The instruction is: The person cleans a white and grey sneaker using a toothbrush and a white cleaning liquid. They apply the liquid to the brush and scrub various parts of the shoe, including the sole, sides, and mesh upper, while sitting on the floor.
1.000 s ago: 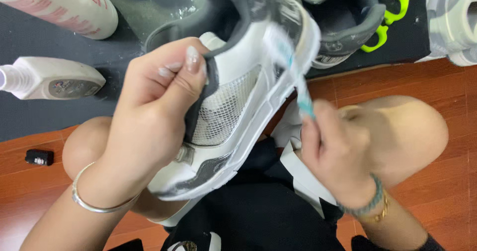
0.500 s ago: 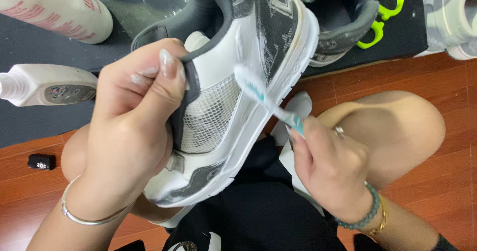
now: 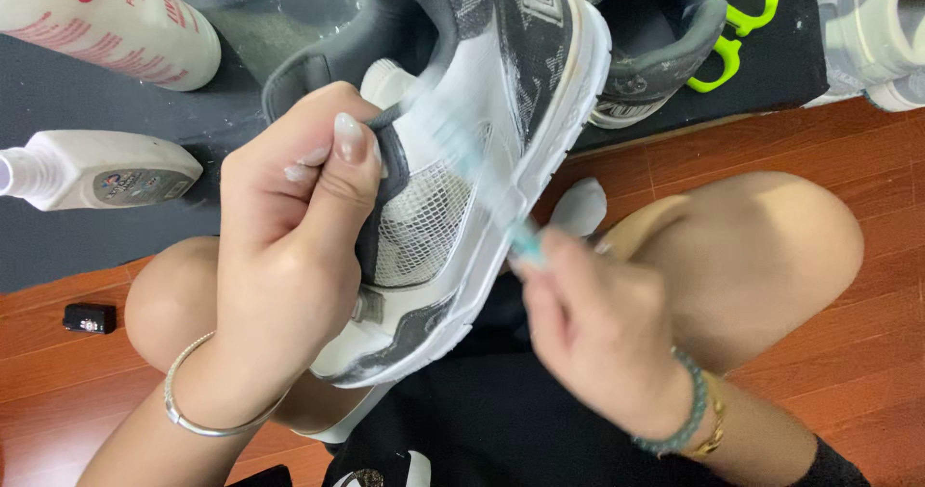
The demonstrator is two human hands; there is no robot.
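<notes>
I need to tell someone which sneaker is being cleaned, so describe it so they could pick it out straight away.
Start at the dark mat lying on the reddish wood floor. In front of it, over bare knees, the left hand grips a white sneaker with grey trim and a mesh side panel. Unlike the shoes resting on the mat, it is lifted up, and the right hand holds a blurred teal toothbrush against it.

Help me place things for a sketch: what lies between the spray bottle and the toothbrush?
In the head view, the left hand gripping the sneaker lies between the spray bottle and toothbrush.
</notes>
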